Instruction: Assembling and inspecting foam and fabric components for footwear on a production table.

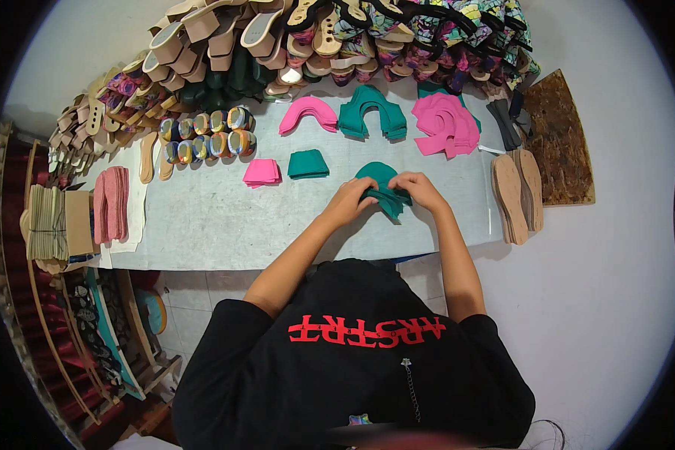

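Note:
A bunch of dark green cut pieces (376, 173), curved like shoe uppers, is between my hands near the front of the table. My left hand (350, 201) grips its left side, thumb and fingers closed on the edge. My right hand (421, 191) pinches the right side with bent fingers. The lower ends of the pieces fan out in points beneath my fingers. Just beyond lie a stack of green U-shaped pieces (369, 112) and a fanned heap of pink pieces (446, 126). Left of my hands are a small green stack (308, 164) and a small pink stack (262, 172).
A pink arched stack (308, 114) lies farther back. Heeled sandals (202, 45) crowd the table's far edge. Several patterned rolls (208, 135) stand in two rows at left. Tan insoles (514, 196) lie at right beside a brown board (559, 142). Pink soles (111, 204) sit far left.

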